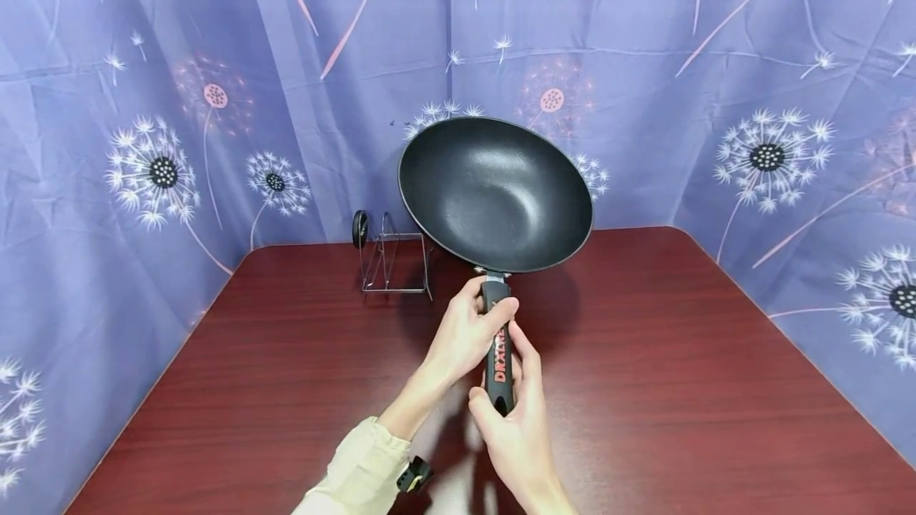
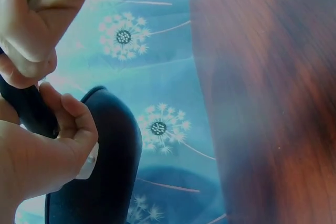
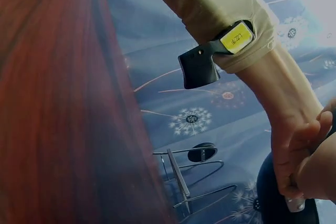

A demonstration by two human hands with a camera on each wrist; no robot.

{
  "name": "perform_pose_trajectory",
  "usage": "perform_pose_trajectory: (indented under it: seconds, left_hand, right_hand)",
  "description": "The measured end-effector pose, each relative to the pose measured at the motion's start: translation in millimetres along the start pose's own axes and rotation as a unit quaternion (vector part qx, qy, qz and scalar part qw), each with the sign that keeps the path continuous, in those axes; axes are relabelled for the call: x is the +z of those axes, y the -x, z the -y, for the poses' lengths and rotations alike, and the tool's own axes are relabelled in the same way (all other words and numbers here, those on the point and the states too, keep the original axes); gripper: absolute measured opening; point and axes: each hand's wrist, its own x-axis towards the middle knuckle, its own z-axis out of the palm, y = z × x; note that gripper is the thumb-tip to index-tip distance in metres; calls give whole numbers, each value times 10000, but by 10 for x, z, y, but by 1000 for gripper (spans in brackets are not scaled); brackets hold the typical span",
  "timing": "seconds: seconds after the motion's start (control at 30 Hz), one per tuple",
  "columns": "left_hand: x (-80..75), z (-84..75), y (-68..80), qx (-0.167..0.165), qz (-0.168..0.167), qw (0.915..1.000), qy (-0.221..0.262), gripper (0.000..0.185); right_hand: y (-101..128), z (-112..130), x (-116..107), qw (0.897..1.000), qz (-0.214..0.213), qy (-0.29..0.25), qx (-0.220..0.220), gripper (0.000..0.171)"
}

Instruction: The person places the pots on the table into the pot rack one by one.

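A black wok (image 1: 495, 191) hangs in the air above the dark red table (image 1: 286, 388), its bowl tilted toward me. Both hands hold its black handle (image 1: 499, 356), which bears red lettering. My left hand (image 1: 468, 332) grips the handle near the bowl, fingers curled round it. My right hand (image 1: 511, 420) grips the handle's near end from below. In the left wrist view the wok's underside (image 2: 105, 171) fills the lower left, with my left hand (image 2: 47, 150) wrapped on the handle (image 2: 26, 108). In the right wrist view the left forearm and its beige sleeve (image 3: 210, 3) cross the frame.
A wire rack (image 1: 393, 261) with a black knob (image 1: 360, 229) stands at the back of the table, left of the wok; the rack (image 3: 189, 177) also shows in the right wrist view. A blue dandelion-print curtain (image 1: 143, 141) surrounds the table on all sides.
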Motion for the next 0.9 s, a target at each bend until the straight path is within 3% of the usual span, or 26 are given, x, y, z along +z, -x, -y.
perform_pose_trajectory:
  seconds: [0.23,0.37,0.43,0.53,0.63,0.73,0.8,0.9]
  left_hand:
    - [-12,-75,89,202,-135,9990,366,41]
    - [-26,-79,137,193,-159,9941,1052,37]
    - [-40,-72,159,236,-96,9863,1629,34]
    - [-67,-65,186,357,-2,9677,2495,28]
    - [-84,-85,208,389,31,9486,3141,28]
    - [-97,-133,229,326,-25,9389,3426,30]
    - [-112,-172,246,286,-76,9408,3377,30]
    - [-149,-221,268,301,-205,9585,2828,28]
  right_hand:
    - [29,13,-23,9945,507,-715,-570,82]
    - [40,7,-20,9855,894,-1181,-825,82]
    - [56,5,-2,9813,1015,-1379,-876,82]
    - [88,0,48,9706,1210,-1834,-986,82]
    - [99,-17,112,9495,1474,-2381,-1413,82]
    - [90,-37,165,9230,1772,-2851,-1880,82]
    - [85,-51,190,9101,1918,-3065,-2023,83]
    - [82,-66,213,9019,2033,-3150,-2144,83]
